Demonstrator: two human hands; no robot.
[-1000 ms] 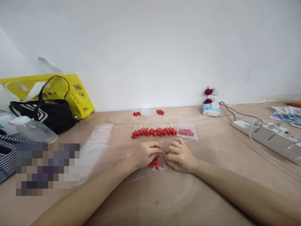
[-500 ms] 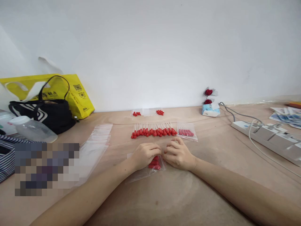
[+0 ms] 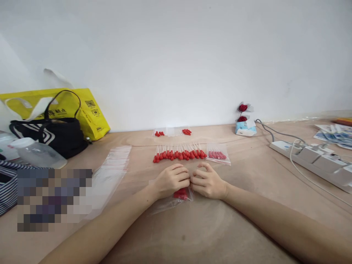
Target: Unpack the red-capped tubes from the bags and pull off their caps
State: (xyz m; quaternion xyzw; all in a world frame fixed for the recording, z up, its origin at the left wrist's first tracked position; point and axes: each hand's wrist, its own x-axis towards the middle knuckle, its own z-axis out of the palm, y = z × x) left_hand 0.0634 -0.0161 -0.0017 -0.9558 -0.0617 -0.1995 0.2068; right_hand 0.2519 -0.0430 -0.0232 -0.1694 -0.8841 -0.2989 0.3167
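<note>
My left hand (image 3: pixel 172 181) curls over the top of a clear zip bag (image 3: pixel 168 206), its fingers closed on the edge. Inside that bag, red tips (image 3: pixel 180 194) show below my fingers; the rest is covered. My right hand (image 3: pixel 209 182) meets the left at the bag's upper right edge, fingers bent and pinched together. Just beyond both hands lies a row of red-tipped white sticks (image 3: pixel 180 154). Beside its right end rests a filled zip bag (image 3: pixel 223 149) with several red-tipped sticks in it.
Flat clear bags (image 3: pixel 111 176) overlap at the left. Further left stand a plastic bottle (image 3: pixel 41 154), a black bag (image 3: pixel 66 135) and a yellow bag (image 3: pixel 97 123). More red pieces (image 3: pixel 186 132) lie by the wall. A power strip (image 3: pixel 310 161) with cables is on the right.
My left fingers have slid lower over the bag and cover more of the red tips. My right fingers have shifted slightly, and the hands remain close together.
</note>
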